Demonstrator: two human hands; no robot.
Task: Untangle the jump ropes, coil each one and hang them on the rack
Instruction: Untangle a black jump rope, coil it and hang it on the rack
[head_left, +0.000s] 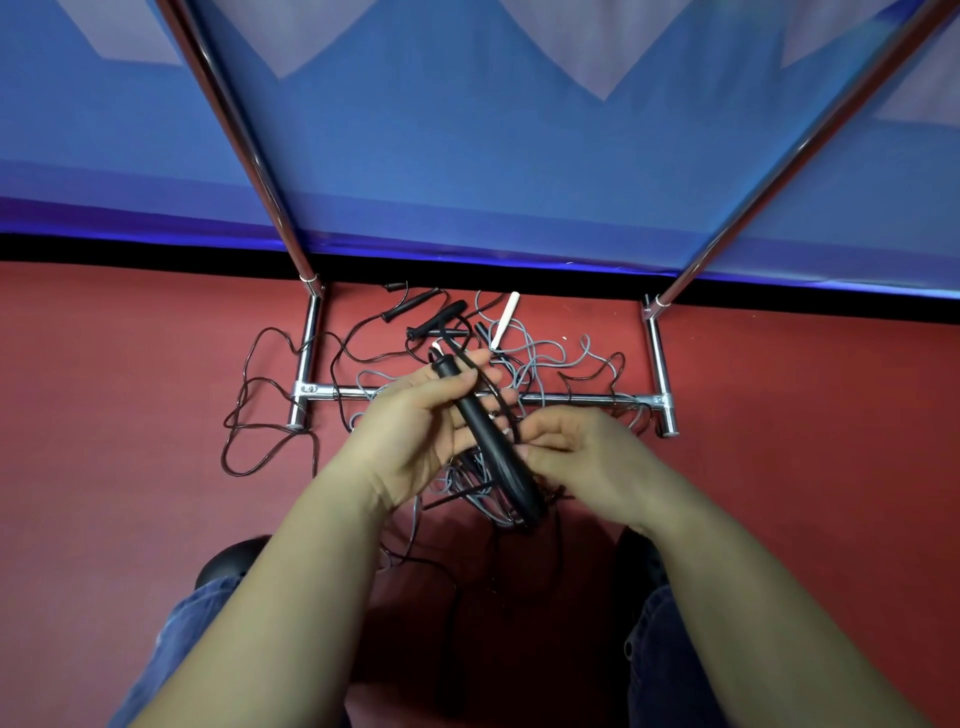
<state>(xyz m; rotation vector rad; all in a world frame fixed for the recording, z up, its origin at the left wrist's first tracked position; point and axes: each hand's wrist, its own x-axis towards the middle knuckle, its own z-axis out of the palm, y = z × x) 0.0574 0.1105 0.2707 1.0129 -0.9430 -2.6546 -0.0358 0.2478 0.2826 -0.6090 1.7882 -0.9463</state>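
Black handle (485, 436) gripped by left hand (415, 441), right hand (582, 457) fingers pinching cord

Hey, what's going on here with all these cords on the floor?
A person is sorting out tangled jump ropes. The left hand holds a black handle while the right hand pinches a cord beside its lower part. Nothing is coiled or hung yet: black and grey cords lie knotted on the red floor around the base of the chrome rack, with more black handles and a white handle lying loose behind it.
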